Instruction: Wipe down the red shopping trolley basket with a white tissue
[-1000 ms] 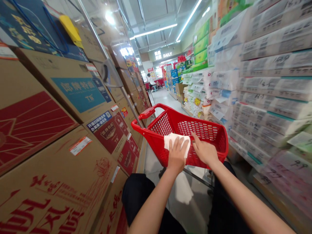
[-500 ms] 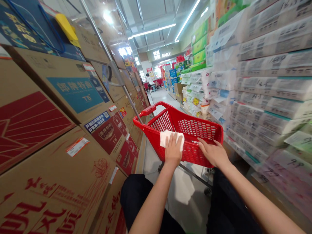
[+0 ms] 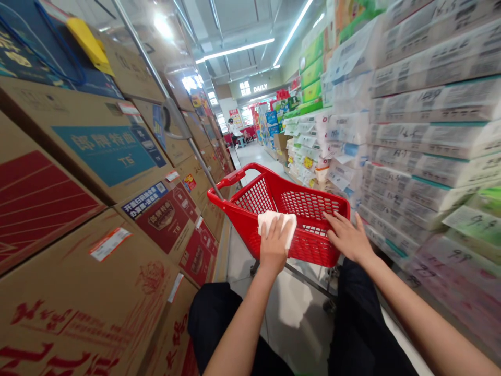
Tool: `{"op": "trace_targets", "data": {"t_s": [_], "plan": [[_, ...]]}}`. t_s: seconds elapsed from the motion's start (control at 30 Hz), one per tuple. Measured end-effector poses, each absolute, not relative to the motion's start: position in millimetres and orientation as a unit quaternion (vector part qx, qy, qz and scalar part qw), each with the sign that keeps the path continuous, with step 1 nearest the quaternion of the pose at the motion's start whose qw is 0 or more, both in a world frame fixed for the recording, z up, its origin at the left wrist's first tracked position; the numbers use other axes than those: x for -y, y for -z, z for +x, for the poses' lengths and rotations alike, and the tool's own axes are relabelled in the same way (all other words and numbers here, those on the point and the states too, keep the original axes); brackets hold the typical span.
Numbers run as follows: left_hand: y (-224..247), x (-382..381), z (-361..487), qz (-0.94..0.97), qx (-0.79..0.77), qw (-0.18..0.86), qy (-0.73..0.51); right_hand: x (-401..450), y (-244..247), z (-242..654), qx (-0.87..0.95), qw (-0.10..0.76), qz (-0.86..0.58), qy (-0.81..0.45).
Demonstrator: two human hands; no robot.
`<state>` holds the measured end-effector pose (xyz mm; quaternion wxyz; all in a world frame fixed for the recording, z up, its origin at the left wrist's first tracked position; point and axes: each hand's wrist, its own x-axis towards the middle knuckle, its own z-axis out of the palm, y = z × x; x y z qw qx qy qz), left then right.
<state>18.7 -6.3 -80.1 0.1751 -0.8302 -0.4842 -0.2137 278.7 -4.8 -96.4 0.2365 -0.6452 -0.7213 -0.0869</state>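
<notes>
A red plastic shopping cart (image 3: pixel 313 201) with perforated basket walls stands in front of me on grey metal legs. My left hand (image 3: pixel 274 245) presses a folded white cloth (image 3: pixel 289 224) against the basket's near rim, its fingers lying across the cloth. On the cart's near right corner, my right hand (image 3: pixel 350 237) is open, with fingers spread and nothing held. Whether its fingertips bear on the rim or just hover over it, I cannot tell. The cart's handle (image 3: pixel 233 179) is at its far left end, beside a slanting metal pole (image 3: pixel 172 112).
Stacked cardboard cartons (image 3: pixel 117 151) line the left side closely. On the right rise tall stacks of wrapped paper packs (image 3: pixel 426 125). Tiled floor (image 3: pixel 252 151) runs down the aisle, where a person (image 3: pixel 234 130) is visible far off.
The view has shifted slightly, so the cart and shelves sit further left. My right hand's fingers have spread wider and its position relative to the cart has moved right. My left hand stays on the cloth.
</notes>
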Motion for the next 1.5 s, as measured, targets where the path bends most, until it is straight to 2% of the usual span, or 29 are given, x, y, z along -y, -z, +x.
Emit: {"op": "trace_targets", "data": {"t_s": [0.3,0.47,0.67,1.07,1.3,1.5], "plan": [[93.2,45.0,83.3,-0.867,0.426,0.130,0.223,8.8,101.5,264.8,0.738,0.245,-0.625,0.069],[81.9,41.5,51.5,-0.897,0.375,0.124,0.200,22.1,103.8,262.9,0.746,0.266,-0.607,0.056],[81.8,24.9,20.1,-0.842,0.463,0.150,0.232,33.0,105.6,245.3,0.746,0.287,-0.596,0.069],[89.3,21.8,16.8,-0.804,0.528,0.096,0.257,45.3,111.1,212.5,0.758,0.296,-0.574,0.088],[106.0,65.2,50.1,-0.850,0.456,0.102,0.245,46.6,111.2,215.3,0.760,0.300,-0.570,0.081],[96.8,38.5,7.8,-0.865,0.428,0.148,0.219,50.2,109.7,226.4,0.781,0.304,-0.541,0.067]]}}
